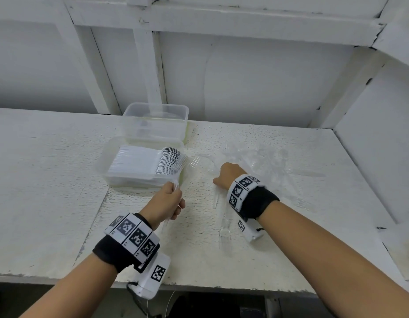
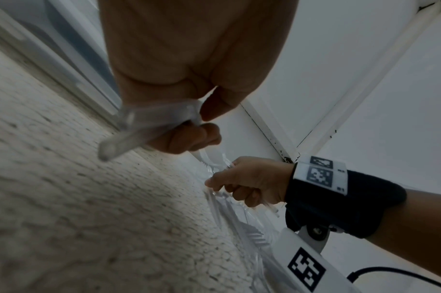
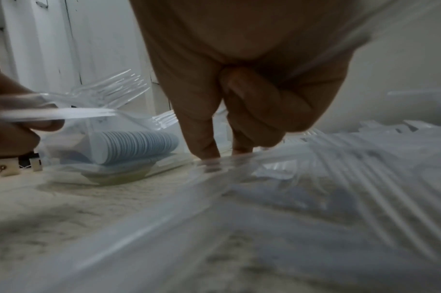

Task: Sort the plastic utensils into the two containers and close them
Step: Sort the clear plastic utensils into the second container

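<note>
Clearly the sorting is sitting somewhere in the middle: the near container [image 1: 105, 167] is already holding a tight row of white spoons [image 1: 139, 164], while the far container [image 1: 156, 118] behind it is looking empty, and neither is wearing a lid; no lid is showing anywhere that I can make out. The left hand [image 1: 168, 200] is gripping a small bundle of clear forks [image 1: 177, 171] by the handles, fingers curled round them, tines pointing up over the near container's right edge. The right hand [image 1: 226, 175] is reaching down into the loose pile of clear utensils [image 1: 261, 157] on the table [image 1: 49, 180], fingers curled, with thumb and forefinger seeming to be pinching at one clear piece lying flat; how firmly it is holding is hard to tell through the blur and the transparent plastic. More stray forks [image 1: 224, 232] are lying near the right wrist, and others further right, so a good deal of gathering is, I judge, still waiting, then both closings. For room, the two containers are standing touching each other, the far one close against the back wall [image 1: 256, 76]; open tabletop is stretching to the left and in front of the hands, whereas the right side is being crowded by the pile and a side wall [image 1: 382, 134].
</note>
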Tool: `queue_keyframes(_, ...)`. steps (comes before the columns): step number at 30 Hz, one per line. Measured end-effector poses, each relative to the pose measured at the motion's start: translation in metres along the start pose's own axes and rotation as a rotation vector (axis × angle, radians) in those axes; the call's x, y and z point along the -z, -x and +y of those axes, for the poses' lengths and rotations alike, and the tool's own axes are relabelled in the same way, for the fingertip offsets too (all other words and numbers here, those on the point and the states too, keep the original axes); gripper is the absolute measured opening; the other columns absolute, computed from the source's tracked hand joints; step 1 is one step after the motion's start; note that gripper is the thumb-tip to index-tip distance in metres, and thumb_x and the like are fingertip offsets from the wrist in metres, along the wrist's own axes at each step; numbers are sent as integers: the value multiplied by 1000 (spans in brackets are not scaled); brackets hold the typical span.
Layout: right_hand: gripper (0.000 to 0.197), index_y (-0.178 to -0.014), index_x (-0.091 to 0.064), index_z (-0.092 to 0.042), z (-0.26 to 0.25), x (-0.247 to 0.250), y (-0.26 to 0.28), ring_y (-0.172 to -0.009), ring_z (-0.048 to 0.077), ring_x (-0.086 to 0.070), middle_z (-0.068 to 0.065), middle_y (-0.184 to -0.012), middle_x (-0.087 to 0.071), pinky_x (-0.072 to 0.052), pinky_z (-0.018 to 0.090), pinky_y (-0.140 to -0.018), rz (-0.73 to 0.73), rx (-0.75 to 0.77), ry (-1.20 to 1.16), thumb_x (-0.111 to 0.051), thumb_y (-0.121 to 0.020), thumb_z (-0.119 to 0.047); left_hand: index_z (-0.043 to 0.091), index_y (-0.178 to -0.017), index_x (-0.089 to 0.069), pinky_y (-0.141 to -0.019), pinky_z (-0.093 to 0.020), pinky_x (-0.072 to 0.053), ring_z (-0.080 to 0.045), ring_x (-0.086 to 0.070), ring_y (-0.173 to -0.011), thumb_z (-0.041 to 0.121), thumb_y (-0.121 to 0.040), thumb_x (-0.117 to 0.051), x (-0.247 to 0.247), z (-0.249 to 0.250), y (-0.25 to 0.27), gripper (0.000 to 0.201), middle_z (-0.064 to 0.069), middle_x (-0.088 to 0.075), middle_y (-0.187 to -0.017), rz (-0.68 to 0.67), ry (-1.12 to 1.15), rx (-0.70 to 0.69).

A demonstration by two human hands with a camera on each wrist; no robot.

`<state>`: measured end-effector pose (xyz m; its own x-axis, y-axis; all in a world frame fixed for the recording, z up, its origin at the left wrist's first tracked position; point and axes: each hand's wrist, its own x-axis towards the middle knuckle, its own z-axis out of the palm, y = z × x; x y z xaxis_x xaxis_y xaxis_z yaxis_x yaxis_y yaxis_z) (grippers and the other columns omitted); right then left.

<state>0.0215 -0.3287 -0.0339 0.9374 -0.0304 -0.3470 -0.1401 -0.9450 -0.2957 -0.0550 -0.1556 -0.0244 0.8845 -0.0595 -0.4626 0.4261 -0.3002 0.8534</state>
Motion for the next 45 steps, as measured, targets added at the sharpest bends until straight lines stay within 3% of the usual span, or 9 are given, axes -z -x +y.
queue_keyframes(7,34,-60,-34,-14,-8,6,3,-52,12,-35,0,-60,-38,-29,21,-47,-47,-94,-397,-58,-83,-16,16,-80,-35,-49,-26,-35,-16,-40,-54,16,-100,-32,3,1,3,20,-6,-50,-71,-24,33,-16)
queue_keyframes(12,16,-70,-44,-13,-4,22,20,-44,10,-30,7,-80,-62,-29,19,-39,-21,-103,-966,-46,-85,-6,16,-87,-40,-49,-25,-33,-14,-38,-53,12,-100,-30,5,9,3,17,-5,-49,-69,-47,179,-43)
queue_keyframes(15,13,-80,-43,-17,-6,26,29,-40,6,-27,5,-79,-61,-27,16,-36,-33,-73,-1123,-42,-91,-10,20,-91,-44,-48,-23,-31,-12,-37,-50,8,-98,-28,3,14,3,22,-3,-49,-66,-61,236,-54)
queue_keyframes(17,9,-88,-47,-18,-10,26,33,-39,5,-27,2,-76,-56,-25,15,-34,-16,-53,-1158,-43,-96,-22,19,-92,-46,-48,-23,-29,-11,-38,-47,3,-95,-28,-1,17,3,24,-3,-49,-65,-83,260,-58)
queue_keyframes(20,18,-81,-50,-20,-14,25,37,-35,2,-28,-1,-69,-49,-24,15,-34,34,-12,-1189,-54,-92,-34,17,-90,-46,-48,-23,-26,-12,-38,-47,-1,-90,-29,-4,20,3,26,-5,-49,-64,-114,272,-62)
queue_keyframes(29,17,-76,-51,-19,-16,30,44,-37,4,-29,-2,-59,-47,-23,18,-36,105,135,-1172,-56,-91,-19,10,-94,-52,-41,-19,-31,-11,-41,-42,19,-96,-29,-9,29,7,24,-2,-48,-56,-268,337,-64)
queue_keyframes(35,13,-91,-44,-17,-22,18,49,-43,-3,-44,-3,-67,-49,-31,13,-40,168,239,-982,-57,-91,-20,12,-93,-51,-39,-15,-27,-8,-34,-37,37,-101,-23,-19,36,4,38,2,-42,-51,-270,313,-59)
queue_keyframes(38,28,-103,-37,-13,-20,13,51,-57,5,-46,-4,-73,-49,-31,12,-45,214,208,-958,-60,-89,-23,13,-92,-51,-36,-13,-24,-6,-30,-35,37,-101,-23,-22,37,2,37,5,-39,-48,-273,313,-55)
queue_keyframes(45,10,-89,-51,-22,-10,13,59,-40,-7,-46,-4,-72,-65,-32,18,-50,243,209,-958,-52,-93,-31,15,-89,-53,-43,-18,-28,-8,-35,-50,25,-101,-35,-22,35,-3,24,3,-40,-64,-144,449,-91)
